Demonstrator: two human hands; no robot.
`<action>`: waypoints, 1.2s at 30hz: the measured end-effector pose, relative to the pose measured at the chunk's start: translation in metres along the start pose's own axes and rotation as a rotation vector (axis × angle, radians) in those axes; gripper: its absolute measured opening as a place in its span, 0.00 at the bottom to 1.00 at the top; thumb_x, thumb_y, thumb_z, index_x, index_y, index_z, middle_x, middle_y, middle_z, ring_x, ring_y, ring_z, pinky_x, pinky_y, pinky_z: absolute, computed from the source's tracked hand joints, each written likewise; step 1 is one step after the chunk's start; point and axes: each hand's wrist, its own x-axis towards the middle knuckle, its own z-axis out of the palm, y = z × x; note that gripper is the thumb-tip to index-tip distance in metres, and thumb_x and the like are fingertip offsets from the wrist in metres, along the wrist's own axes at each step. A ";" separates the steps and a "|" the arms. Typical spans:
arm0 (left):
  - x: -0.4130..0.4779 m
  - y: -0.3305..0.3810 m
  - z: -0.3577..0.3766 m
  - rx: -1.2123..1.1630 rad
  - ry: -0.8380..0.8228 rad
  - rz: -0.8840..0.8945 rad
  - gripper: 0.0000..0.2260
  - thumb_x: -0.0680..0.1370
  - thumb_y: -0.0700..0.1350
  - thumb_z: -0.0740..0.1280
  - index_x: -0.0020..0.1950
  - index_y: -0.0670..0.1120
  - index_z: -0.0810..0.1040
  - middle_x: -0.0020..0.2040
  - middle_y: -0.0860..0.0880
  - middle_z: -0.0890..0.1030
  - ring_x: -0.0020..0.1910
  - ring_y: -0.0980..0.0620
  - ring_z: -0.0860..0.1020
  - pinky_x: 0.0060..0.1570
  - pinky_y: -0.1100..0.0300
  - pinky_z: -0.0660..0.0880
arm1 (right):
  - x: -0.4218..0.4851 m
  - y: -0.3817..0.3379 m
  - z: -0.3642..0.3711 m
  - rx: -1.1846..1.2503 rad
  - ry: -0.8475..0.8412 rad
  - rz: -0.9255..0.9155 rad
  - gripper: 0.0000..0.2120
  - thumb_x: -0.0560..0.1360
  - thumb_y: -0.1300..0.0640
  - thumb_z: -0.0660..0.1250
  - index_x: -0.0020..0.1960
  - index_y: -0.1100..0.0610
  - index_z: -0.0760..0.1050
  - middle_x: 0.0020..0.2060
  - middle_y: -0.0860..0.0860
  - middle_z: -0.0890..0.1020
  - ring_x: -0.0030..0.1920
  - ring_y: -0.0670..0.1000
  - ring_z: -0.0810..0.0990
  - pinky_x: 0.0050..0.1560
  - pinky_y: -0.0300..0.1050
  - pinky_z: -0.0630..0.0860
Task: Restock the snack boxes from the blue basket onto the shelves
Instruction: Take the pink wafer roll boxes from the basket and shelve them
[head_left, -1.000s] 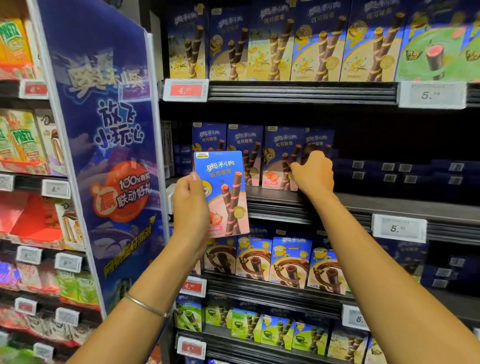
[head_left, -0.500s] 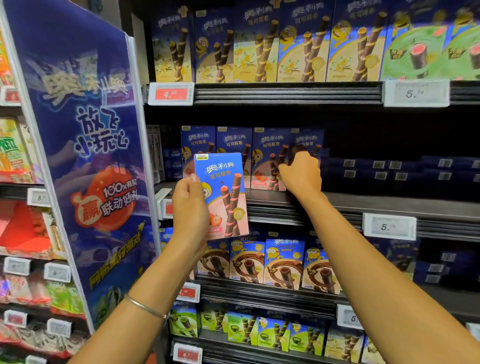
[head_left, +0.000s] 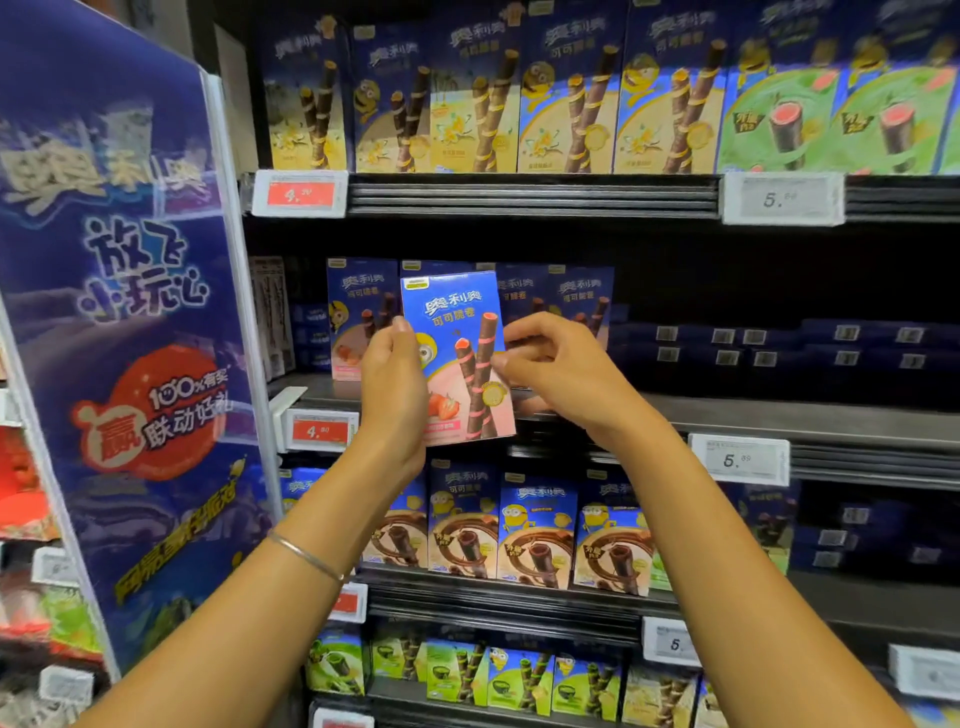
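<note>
Box (head_left: 460, 358) upright, held in front of middle shelf (head_left: 779, 415) w/ both hands: left hand (head_left: 392, 384) clamped on its left edge, right hand (head_left: 550, 364) fingers pinching right edge; matching boxes (head_left: 358, 317) on shelf behind

A snack box (head_left: 460, 358) sits between both hands, before the shelf's (head_left: 779, 415) standing boxes (head_left: 358, 317).
</note>
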 end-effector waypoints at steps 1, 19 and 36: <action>0.001 0.001 0.006 -0.012 -0.012 -0.008 0.21 0.90 0.53 0.54 0.66 0.36 0.74 0.57 0.37 0.85 0.48 0.39 0.83 0.43 0.48 0.79 | -0.001 0.000 -0.003 0.006 0.018 -0.004 0.09 0.78 0.58 0.73 0.57 0.52 0.77 0.48 0.55 0.86 0.50 0.52 0.86 0.47 0.50 0.85; 0.074 -0.004 -0.029 0.720 0.258 0.235 0.35 0.76 0.56 0.79 0.70 0.39 0.66 0.72 0.37 0.64 0.66 0.34 0.69 0.58 0.46 0.69 | 0.012 0.049 -0.073 -0.171 0.517 0.161 0.09 0.79 0.60 0.68 0.57 0.60 0.72 0.54 0.60 0.80 0.53 0.61 0.79 0.51 0.58 0.79; 0.102 -0.001 -0.044 0.865 0.233 0.090 0.52 0.73 0.55 0.81 0.82 0.36 0.51 0.81 0.33 0.54 0.80 0.30 0.57 0.76 0.34 0.63 | 0.032 0.051 -0.058 -0.448 0.536 0.267 0.07 0.79 0.62 0.66 0.52 0.58 0.67 0.58 0.62 0.77 0.49 0.59 0.75 0.47 0.53 0.76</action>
